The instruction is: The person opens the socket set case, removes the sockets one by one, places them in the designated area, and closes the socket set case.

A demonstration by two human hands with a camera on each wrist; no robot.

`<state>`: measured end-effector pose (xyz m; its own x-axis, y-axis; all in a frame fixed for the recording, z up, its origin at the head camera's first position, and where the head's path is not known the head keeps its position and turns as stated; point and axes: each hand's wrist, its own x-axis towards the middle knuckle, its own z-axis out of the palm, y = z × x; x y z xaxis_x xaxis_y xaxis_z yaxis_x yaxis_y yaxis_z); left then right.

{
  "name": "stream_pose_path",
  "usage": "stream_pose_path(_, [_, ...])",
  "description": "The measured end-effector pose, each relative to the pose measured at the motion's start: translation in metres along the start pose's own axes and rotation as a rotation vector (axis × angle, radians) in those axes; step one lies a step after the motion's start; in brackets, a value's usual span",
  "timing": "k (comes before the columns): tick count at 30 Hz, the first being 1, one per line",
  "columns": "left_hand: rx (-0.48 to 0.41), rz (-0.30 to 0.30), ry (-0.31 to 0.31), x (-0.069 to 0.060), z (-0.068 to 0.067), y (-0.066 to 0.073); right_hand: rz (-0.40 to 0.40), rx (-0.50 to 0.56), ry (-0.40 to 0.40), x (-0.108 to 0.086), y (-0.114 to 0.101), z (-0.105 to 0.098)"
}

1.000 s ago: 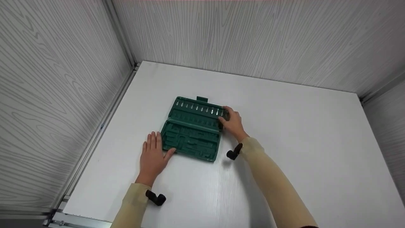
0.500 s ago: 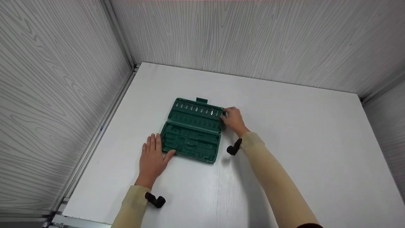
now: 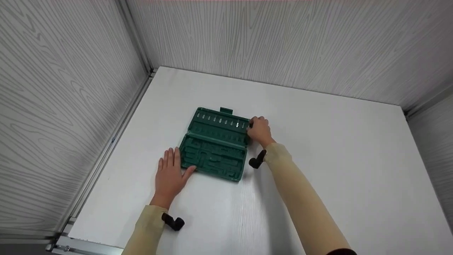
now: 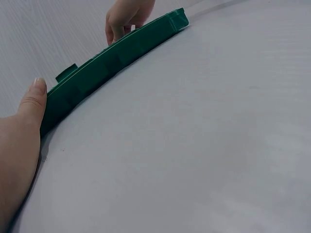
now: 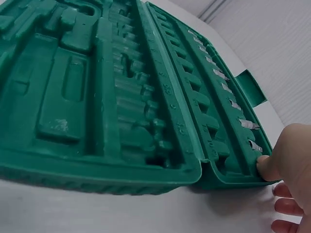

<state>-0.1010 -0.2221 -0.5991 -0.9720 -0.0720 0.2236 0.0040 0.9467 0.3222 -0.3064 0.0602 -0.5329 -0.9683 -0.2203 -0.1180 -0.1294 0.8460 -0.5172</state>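
Note:
A green plastic bit case [image 3: 216, 143] lies unfolded on the white table. Its far half carries a row of small metal screwdriver bits [image 5: 249, 124]; the near half has moulded recesses without tools. My left hand [image 3: 169, 179] lies flat at the near left corner, fingers straight along the side and thumb [image 4: 34, 99] against the front edge. At the right end of the far half, my right hand [image 3: 260, 131] grips the end wall: the thumb [image 5: 268, 167] presses inside by the last slot, and the other fingers [image 5: 289, 206] curl outside. The thumb hides that slot.
A latch tab [image 5: 250, 87] sticks out from the case's far edge. Wood-grain panels [image 3: 269, 39] stand behind and at both sides of the table [image 3: 336, 159]. A metal frame rail [image 3: 106, 159] runs along the left edge. Each wrist wears a small black camera [image 3: 257, 159].
My right hand has shifted slightly, its fingers closing over the right end of the bit row; the last bit seen earlier is now out of sight. The left hand and the case stay put.

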Motion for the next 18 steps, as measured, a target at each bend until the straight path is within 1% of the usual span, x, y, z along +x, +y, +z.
stream_pose_path(3, [0.007,0.001,0.002,0.0,0.0,-0.001,0.024,0.025,-0.002,0.001,-0.003,0.0])
stream_pose_path(7, [0.011,0.007,0.006,0.0,0.002,-0.002,0.043,0.059,-0.001,0.002,-0.001,0.001])
stream_pose_path(11, [0.007,0.007,0.01,0.0,0.001,-0.002,0.026,0.1,0.005,0.003,0.0,0.002])
stream_pose_path(18, [-0.007,0.0,0.004,0.0,-0.001,-0.001,-0.015,0.178,0.022,0.005,0.01,0.003])
